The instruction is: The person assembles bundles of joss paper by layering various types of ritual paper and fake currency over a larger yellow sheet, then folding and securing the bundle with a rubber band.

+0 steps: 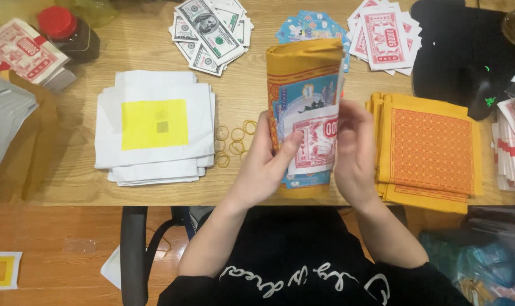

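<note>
I hold a thick roll of yellow-orange paper sheets with blue and red printed panels (303,107) upright above the wooden table (70,187), its top pointing to twelve o'clock. A white slip with a red print shows on its front, near the lower half. My left hand (263,164) grips it from nine o'clock, thumb across the slip, fingers clamped round the back. My right hand (354,153) presses from three o'clock, fingers together and closed on its edge. At nine o'clock lies a stack of white square papers with yellow centres (155,130); loose yellow rubber bands (232,141) lie between.
</note>
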